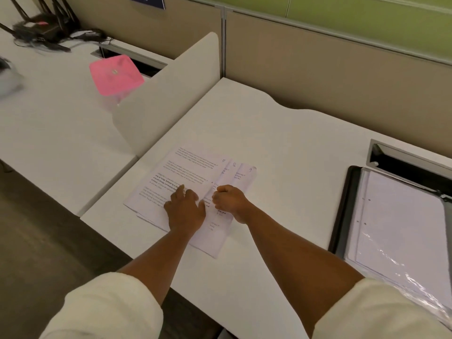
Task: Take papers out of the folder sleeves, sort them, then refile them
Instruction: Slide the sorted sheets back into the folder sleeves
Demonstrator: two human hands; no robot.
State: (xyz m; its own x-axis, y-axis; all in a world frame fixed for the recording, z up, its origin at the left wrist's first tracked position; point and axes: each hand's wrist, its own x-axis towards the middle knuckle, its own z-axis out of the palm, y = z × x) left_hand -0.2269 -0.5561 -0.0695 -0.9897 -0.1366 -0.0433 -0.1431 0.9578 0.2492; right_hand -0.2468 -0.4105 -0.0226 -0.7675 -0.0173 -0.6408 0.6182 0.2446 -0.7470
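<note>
Several printed papers [190, 172] lie fanned on the white desk [281, 148], with handwritten numbers at their top right corners. My left hand [184, 209] presses flat on the top sheet, fingers spread. My right hand [228, 200] is curled beside it, fingers pinching the edge of the sheet [234, 176] underneath. An open black folder [347, 204] with clear plastic sleeves [401, 221] lies at the right, a white page inside the top sleeve.
A beige divider panel [171, 94] stands at the desk's left. Beyond it sit a pink box [115, 74] and black cables [44, 30]. A cable slot [401, 157] opens behind the folder. Partition walls [330, 67] run along the back.
</note>
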